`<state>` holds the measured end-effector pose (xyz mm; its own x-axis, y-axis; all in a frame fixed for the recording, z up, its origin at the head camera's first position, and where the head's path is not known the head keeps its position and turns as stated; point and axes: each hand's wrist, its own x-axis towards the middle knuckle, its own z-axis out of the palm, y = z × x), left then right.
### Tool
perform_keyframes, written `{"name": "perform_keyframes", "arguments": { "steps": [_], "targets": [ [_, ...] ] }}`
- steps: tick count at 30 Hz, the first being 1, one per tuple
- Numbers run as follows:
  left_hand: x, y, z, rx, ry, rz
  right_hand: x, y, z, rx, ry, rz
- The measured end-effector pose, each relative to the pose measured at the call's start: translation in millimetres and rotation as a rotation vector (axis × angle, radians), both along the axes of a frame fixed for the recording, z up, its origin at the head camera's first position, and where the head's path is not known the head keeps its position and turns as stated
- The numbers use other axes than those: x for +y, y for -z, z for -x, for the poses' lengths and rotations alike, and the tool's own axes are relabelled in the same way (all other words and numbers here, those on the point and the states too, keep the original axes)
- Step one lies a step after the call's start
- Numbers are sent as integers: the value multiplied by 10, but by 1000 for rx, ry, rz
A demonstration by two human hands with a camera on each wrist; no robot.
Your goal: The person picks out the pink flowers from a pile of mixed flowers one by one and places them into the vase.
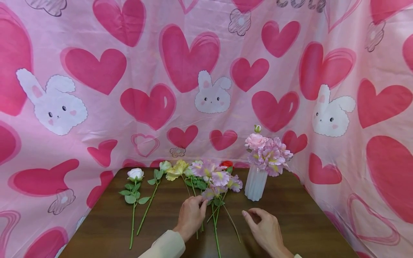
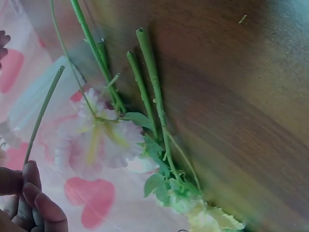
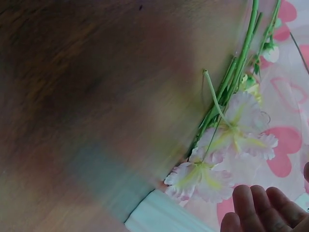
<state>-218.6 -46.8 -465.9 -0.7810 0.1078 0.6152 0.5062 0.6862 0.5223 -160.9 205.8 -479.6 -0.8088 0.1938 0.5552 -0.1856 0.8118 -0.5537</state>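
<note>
My left hand (image 1: 191, 216) pinches a thin green flower stem (image 2: 42, 113) between thumb and fingers; its cut end points up in the left wrist view. Which bloom tops this stem I cannot tell. Close by that hand lie pale purple, iris-like flowers (image 1: 211, 175) with yellow streaks, their stems (image 1: 215, 225) crossing on the table. My right hand (image 1: 266, 227) is over the table to the right of those stems, fingers loosely bent and holding nothing. Behind it stands a ribbed white vase (image 1: 256, 184) with a pink rose (image 1: 256, 141), a small bud and purple blooms (image 1: 274, 156).
On the brown table (image 1: 103, 222), a white rose (image 1: 135, 174) lies at the left, beside another stemmed pale flower (image 1: 165, 166). A yellow flower (image 1: 178, 170) and a red bloom (image 1: 227, 163) are at the back edge. A pink heart-print cloth (image 1: 145, 71) hangs behind.
</note>
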Motion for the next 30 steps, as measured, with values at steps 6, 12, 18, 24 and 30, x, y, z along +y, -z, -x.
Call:
{"name": "perform_keyframes", "arguments": {
  "steps": [6, 12, 18, 24, 30],
  "targets": [
    [24, 1, -60, 64, 50, -5, -24, 7, 17, 40, -16, 7],
    [58, 17, -108, 133, 87, 6, -57, 28, 35, 75, -56, 46],
    [86, 34, -128, 216, 137, 8, -77, 56, 51, 106, -60, 55],
    [138, 32, -162, 294, 177, 39, -125, 48, 49, 124, -77, 76],
    [204, 3, -188, 324, 224, 42, -165, 36, 44, 133, -111, 116]
  ]
}}
